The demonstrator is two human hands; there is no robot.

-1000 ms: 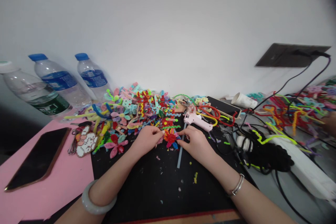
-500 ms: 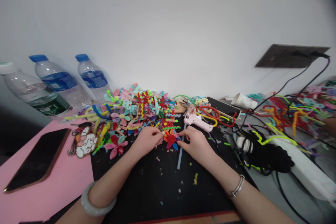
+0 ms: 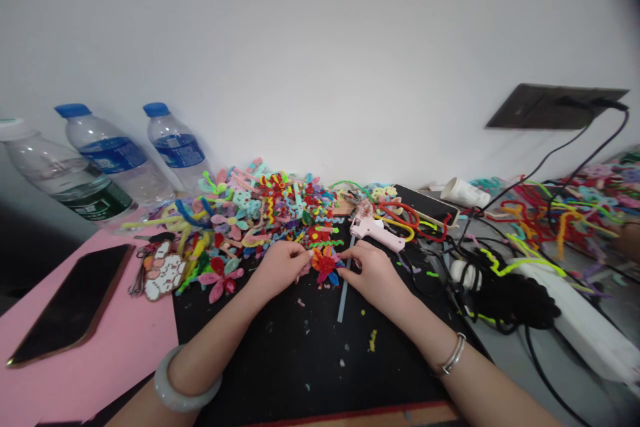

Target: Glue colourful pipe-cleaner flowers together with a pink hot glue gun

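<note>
A multicoloured pipe-cleaner flower [image 3: 327,265], with red, orange, purple and blue petals, lies between my two hands on the black mat [image 3: 280,373]. From the left, my left hand [image 3: 283,268] pinches the flower's edge between thumb and fingertips. My right hand [image 3: 374,273] grips the petals on the opposite side with thumb and index finger. Just behind my right hand rests a pale pink glue gun [image 3: 377,232]; its clear glue stick [image 3: 343,303] points toward me, partly under my fingers. A heap of colourful pipe-cleaner pieces [image 3: 250,207] spreads behind my left hand.
Three bottles [image 3: 175,147] stand at the back left. A phone [image 3: 73,303] and a keychain [image 3: 165,277] lie left, on and by pink paper [image 3: 125,360]. To the right are a paper cup [image 3: 465,193], black cables, a white power strip [image 3: 590,327] and another person's hand [image 3: 631,237].
My hands and the flower stay almost exactly in place. At the far right edge, the other person's hand has shifted slightly.
</note>
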